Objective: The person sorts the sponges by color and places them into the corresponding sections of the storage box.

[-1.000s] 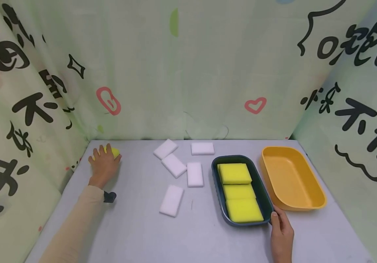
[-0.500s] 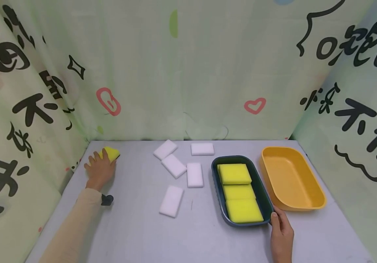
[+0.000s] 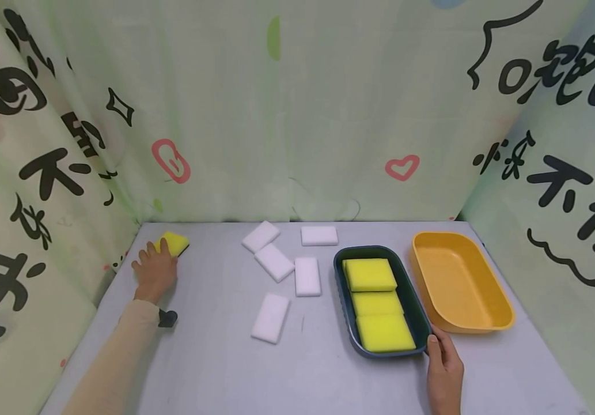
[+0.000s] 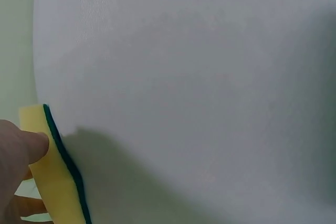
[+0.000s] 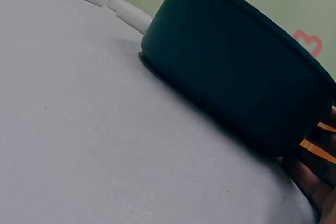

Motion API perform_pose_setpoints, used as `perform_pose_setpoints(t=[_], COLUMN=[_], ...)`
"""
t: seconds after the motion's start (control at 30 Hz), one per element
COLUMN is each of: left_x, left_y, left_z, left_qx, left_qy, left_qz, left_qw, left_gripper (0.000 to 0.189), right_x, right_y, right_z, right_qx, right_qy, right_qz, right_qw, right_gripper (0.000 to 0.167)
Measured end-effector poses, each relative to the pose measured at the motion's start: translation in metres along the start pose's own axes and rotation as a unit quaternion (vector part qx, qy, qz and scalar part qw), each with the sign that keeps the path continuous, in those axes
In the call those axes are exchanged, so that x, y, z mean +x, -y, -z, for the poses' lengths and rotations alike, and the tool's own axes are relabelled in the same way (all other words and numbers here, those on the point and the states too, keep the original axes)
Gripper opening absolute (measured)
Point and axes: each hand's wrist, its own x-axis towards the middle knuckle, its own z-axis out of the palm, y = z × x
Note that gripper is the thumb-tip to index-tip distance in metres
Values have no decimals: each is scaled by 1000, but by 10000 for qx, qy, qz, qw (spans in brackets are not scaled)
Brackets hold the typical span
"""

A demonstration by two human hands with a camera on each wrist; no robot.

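At the far left of the table, my left hand (image 3: 156, 274) pinches a yellow sponge (image 3: 175, 243) with a dark green scouring layer. In the left wrist view the thumb presses on the foam of the sponge (image 4: 58, 190), with fingers behind it. My right hand (image 3: 444, 372) grips the near right corner of a dark green plastic tray (image 3: 348, 323), thumb at the rim. Yellow sponges (image 3: 385, 333) lie overlapping in a row inside that tray. From the right wrist, only the outer wall of the tray (image 5: 231, 72) shows, its base on the table.
Several white sponges (image 3: 271, 317) lie scattered around the middle of the table (image 3: 214, 357). An orange-yellow tray (image 3: 463, 282) stands right of the dark green one, touching or nearly touching it. Printed curtains (image 3: 328, 115) enclose the back and both sides.
My left hand has drawn slightly left and toward me, and more of the yellow sponge shows beyond its fingers, its dark edge now visible. My right hand and the trays stay put.
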Motion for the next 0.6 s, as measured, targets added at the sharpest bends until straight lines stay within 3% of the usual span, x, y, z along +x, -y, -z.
perform_pose_setpoints(t=[0.3, 0.6], left_x=[-5, -6], left_y=[1, 4], left_z=[-1, -2], left_qx=[-120, -423], left_qy=[-446, -721], left_qz=[-66, -230], left_qw=[9989, 9962], left_gripper=[51, 58], right_x=[1, 1], right_y=[-2, -2], right_z=[0, -1], right_qx=[22, -16], right_qy=[18, -38], right_qz=[116, 110], right_qw=[9999, 9999], right_gripper=[50, 49])
